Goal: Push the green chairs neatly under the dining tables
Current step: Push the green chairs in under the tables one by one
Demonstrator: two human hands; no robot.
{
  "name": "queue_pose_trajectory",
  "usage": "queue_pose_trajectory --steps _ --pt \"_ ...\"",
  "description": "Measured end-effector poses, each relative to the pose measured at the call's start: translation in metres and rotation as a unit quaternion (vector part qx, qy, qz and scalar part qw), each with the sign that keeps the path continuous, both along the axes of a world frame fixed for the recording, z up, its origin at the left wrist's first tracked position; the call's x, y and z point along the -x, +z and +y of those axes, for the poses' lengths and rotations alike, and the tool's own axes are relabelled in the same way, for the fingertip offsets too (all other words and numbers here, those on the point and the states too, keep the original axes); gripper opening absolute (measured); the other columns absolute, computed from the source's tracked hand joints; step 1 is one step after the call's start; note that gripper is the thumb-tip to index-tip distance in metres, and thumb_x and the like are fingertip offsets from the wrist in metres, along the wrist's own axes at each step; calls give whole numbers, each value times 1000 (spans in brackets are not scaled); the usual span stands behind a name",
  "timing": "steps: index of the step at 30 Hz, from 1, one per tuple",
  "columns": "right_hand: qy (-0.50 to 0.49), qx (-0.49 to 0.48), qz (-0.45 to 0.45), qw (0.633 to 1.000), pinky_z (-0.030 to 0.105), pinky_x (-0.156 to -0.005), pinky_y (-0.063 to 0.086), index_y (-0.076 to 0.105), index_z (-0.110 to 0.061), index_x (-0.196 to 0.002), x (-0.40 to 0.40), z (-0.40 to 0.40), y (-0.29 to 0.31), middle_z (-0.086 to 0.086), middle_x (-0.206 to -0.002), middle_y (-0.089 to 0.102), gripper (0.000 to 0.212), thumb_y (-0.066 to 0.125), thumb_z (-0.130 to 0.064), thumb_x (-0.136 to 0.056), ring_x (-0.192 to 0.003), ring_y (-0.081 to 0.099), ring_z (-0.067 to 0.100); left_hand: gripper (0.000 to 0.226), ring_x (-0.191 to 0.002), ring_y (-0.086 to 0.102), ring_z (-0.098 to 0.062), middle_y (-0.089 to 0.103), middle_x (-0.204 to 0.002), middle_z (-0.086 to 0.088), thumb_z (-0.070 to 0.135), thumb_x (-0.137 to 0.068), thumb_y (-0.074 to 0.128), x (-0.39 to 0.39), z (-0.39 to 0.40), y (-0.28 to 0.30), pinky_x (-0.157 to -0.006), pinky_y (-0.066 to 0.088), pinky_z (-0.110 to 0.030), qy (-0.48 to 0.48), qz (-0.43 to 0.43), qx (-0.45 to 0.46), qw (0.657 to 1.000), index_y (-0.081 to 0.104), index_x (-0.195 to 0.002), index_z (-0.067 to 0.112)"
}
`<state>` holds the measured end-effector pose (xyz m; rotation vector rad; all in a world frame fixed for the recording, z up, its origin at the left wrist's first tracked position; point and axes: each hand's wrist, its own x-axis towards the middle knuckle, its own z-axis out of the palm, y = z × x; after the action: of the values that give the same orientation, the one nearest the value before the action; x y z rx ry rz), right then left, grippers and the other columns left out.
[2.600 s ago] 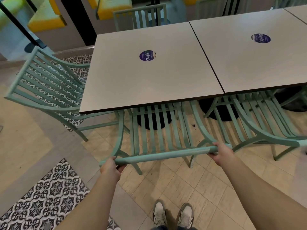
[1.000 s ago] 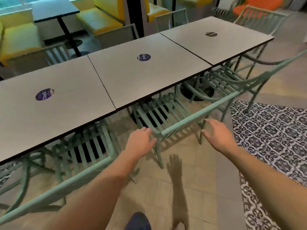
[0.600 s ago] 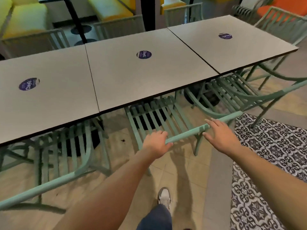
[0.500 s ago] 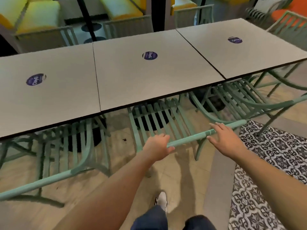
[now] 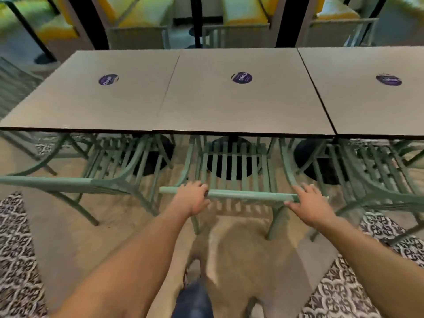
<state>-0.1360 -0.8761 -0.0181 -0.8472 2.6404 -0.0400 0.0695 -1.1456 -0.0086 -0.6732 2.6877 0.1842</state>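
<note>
Both of my hands have settled onto the top rail of the middle pale green slatted metal chair [image 5: 231,180], which half a second ago sat askew and now faces the grey square dining table [image 5: 241,104] squarely. My left hand [image 5: 191,199] curls over the rail near its left end; my right hand [image 5: 308,203] lies on the right end, fingers spread and only loosely bent. Its seat is already partly under the tabletop, so I judge a straight push should finish it. Similar green chairs stand on either side.
</note>
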Motion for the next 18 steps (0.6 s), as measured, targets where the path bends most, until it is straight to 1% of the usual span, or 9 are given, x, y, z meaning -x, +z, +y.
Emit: queue_pose_trajectory --steps 2,4,6,9,11,14,18 --pt "-5 -13 -14 1000 56 -114 23 25 -26 -150 5 16 -1 5 -159 20 68 46 -56 -93 -147 11 28 43 -121 47 -29 49 -132 -5 44 -93 47 -1 13 0 -100 39 -46 21 3 9 1000 49 -130 21" --pt "7 -11 -21 1000 57 -114 20 26 -26 -150 11 23 -2 4 -159 19 65 44 -55 -94 -148 10 26 42 -121 46 -29 49 -132 -5 41 -94 46 -3 20 1 -101 39 -46 32 6 28 999 47 -132 23" --pt "25 -8 -17 1000 58 -114 20 27 -27 -149 11 25 -2 3 -158 22 61 42 -51 -95 -147 11 26 39 -120 47 -29 50 -131 -4 37 -94 44 -4 20 -1 -100 39 -46 37 0 40 999 47 -132 24" --pt "24 3 -9 1000 61 -113 21 29 -27 -147 4 17 -8 1 -155 24 52 39 -44 -98 -147 12 24 34 -120 45 -28 49 -130 -3 33 -97 41 0 11 -10 -99 39 -50 35 -33 38 998 45 -129 26" --pt "20 6 8 1000 66 -110 21 32 -31 -145 4 9 -12 -2 -154 26 48 35 -46 -99 -147 12 23 32 -122 44 -27 49 -131 -2 36 -99 39 9 4 -15 -102 36 -54 35 -52 35 997 44 -129 26" --pt "13 -17 -2 1000 71 -106 17 35 -33 -143 6 1 -22 -5 -151 31 49 29 -52 -98 -148 10 23 31 -124 43 -30 49 -132 -4 37 -103 34 10 2 -19 -106 28 -63 40 -62 27 997 43 -129 24" --pt "9 -30 31 999 74 -104 17 41 -36 -136 6 1 -30 -9 -142 42 47 26 -55 -96 -145 17 20 33 -125 42 -32 49 -133 -6 37 -104 30 8 5 -19 -110 17 -69 43 -51 31 997 40 -133 23"
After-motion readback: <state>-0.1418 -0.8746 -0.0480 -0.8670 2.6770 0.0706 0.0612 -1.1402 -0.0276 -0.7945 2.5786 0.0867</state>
